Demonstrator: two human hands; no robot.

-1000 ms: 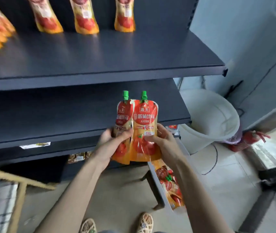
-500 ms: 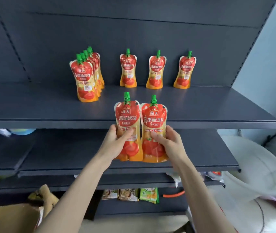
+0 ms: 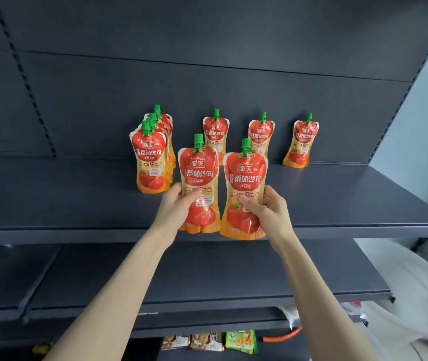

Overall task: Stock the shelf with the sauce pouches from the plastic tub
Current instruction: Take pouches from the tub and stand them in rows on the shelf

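Red-orange sauce pouches, one per hand: left hand clasps left pouch, right hand pinches right pouch, over shelf front edge. Soft, likely slick; grip mid-body.

The scene is being viewed by one head-worn wide-angle camera, close to the shelf and facing it squarely. Both forearms are being seen rising from the bottom edge to frame centre. No second view is being given.
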